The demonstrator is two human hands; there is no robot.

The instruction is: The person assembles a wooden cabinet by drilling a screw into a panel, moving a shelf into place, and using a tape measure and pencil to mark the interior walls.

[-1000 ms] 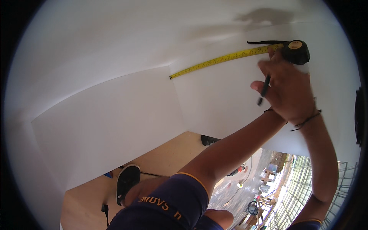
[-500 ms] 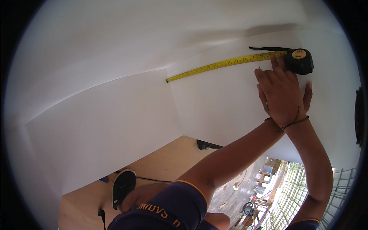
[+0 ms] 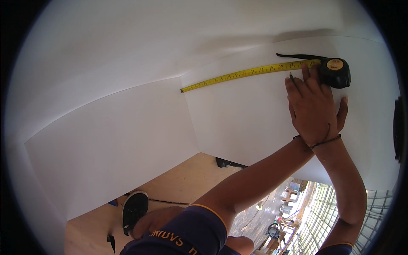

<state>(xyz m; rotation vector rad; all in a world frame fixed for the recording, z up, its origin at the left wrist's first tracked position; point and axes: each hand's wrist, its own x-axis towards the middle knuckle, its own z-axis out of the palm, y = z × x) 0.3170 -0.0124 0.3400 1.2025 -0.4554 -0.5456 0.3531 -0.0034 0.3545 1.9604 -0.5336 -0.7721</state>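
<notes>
Closest to the camera there are two dark navy sleeves (image 3: 187,233) with orange trim, the bigger one at bottom center, the other in the lower right corner. Two bare forearms run up from them and cross at the wrists, with two thin dark cord bracelets (image 3: 327,141), one per wrist.

So, two hands, stacked in the upper right of the frame. The right hand (image 3: 313,108) is on top, fingers curled around one slim pencil (image 3: 292,77), its tip poking up past the knuckles. The left hand (image 3: 341,115) is mostly buried under it, thumb sticking out on the right side, so honestly I can't tell if its fingers are gripping or just resting.

One tape measure (image 3: 335,73) sits right by the fingertips: chunky rounded black case just up and right of them, yellow metal blade (image 3: 238,76) running left. Two fingertips touch the blade next to the case, but with the overlap I can't say whose. The blade's end is at the corner in the upper middle, where two smooth matte white panels (image 3: 114,140) meet. One floppy black strap (image 3: 297,55) lies above the blade.

Further off, lower left, there's one black shoe (image 3: 135,210) with a pale edge on a flat tan floor (image 3: 170,182). Way back at lower right: one round black steering-wheel shape (image 3: 274,230) and some metal wire grid (image 3: 316,212).
</notes>
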